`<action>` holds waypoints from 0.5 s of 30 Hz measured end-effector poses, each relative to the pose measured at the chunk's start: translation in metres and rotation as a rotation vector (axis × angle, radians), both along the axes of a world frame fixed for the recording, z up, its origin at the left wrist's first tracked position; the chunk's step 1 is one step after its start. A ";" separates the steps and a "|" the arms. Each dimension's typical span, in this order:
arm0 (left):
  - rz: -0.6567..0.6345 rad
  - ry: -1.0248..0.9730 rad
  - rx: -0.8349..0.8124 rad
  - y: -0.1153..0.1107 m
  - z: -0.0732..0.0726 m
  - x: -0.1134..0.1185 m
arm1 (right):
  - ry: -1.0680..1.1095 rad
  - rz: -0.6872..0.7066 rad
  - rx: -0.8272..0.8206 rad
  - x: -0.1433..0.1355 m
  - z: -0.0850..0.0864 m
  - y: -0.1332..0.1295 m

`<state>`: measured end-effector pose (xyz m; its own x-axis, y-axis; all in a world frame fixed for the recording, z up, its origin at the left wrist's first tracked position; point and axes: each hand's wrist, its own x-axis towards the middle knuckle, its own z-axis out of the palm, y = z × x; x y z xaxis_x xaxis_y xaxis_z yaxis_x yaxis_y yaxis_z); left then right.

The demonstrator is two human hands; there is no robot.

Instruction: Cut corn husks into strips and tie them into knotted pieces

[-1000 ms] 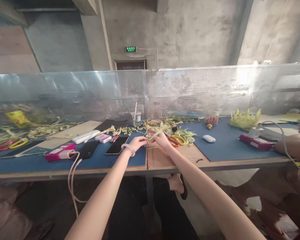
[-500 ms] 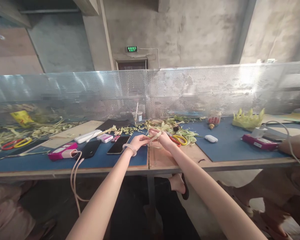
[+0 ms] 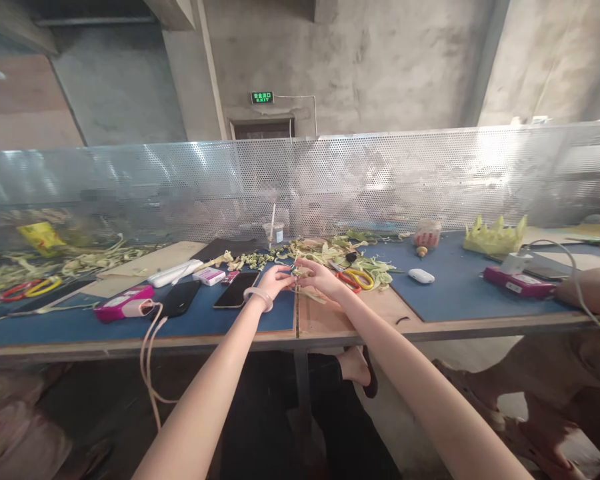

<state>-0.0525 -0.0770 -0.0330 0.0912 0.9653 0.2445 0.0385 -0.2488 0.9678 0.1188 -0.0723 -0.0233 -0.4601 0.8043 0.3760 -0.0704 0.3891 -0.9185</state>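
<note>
My left hand [image 3: 273, 283], with a pale bangle on its wrist, is closed, its fingertips pinched together above the table's middle seam. Facing it, my right hand [image 3: 321, 279] is closed too, and the fingertips of both meet on a thin, pale green leaf strip [image 3: 303, 272]. Fingers hide most of this strip. Just beyond the hands spreads a heap of pale green leaf strips [image 3: 330, 252]. Scissors with red and yellow handles [image 3: 359, 279] lie right of my right hand. A black phone [image 3: 237, 291] lies left of my left hand.
Left are a magenta box [image 3: 123, 303] with a cable, another phone [image 3: 181, 299] and a second pair of scissors [image 3: 43, 287]. A lidded cup [image 3: 275, 233] stands behind. To the right are a white earbud case [image 3: 421, 276], a jar [image 3: 427, 233] and another person's arm [image 3: 587, 287].
The pale strip that stood out between my fingers has mostly gone from sight behind them. My right hand has turned slightly, its fingers reaching further left. The view has shifted a little.
</note>
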 end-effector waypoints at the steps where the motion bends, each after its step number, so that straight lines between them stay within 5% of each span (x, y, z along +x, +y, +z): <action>1: -0.004 -0.008 -0.006 0.000 0.000 0.000 | -0.012 -0.011 0.006 0.000 0.001 -0.001; 15: 0.017 0.064 0.022 0.003 -0.001 -0.002 | -0.034 0.030 0.014 -0.002 -0.002 -0.001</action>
<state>-0.0543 -0.0738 -0.0343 0.0905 0.9615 0.2595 0.1047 -0.2683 0.9576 0.1171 -0.0730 -0.0255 -0.4962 0.7850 0.3710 -0.0513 0.4000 -0.9151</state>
